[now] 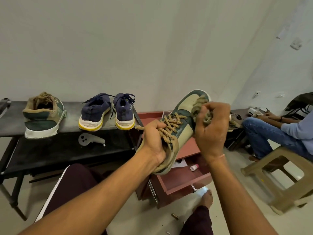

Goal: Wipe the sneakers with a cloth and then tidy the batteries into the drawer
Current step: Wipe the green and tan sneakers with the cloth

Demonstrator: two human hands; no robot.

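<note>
Currently I have the left hand point(153, 138) curled round the collar and laces of a green and tan sneaker point(183, 131). The sneaker is held in the air, toe away from me, above the open drawer point(186, 185). The right hand point(210, 129) squeezes a bunched cloth point(200, 114) and presses it on the side of this sneaker, near the toe.

I judge that the wiping step is in hand, and several things can go wrong. The grip is on the soft collar and laces, not on the sole. A strong push of the cloth may twist the sneaker out of the fingers, and it would fall into the drawer. The cloth is rough and almost the colour of the laces, so it may catch on them. On the floor, near the bare foot point(206, 199), lies a small brass-coloured cylinder point(175, 216), probably a battery. A move of the foot may kick it away.

By my count there are four sneakers: the one in the hands, its partner point(42, 114) on the tabletop point(71, 124), and two navy sneakers point(94, 114) beside it. There is one cloth, one open drawer and one probable battery. In the drawer I see one small white tube point(194, 167) and some paper, but no battery that I can make out.
</note>
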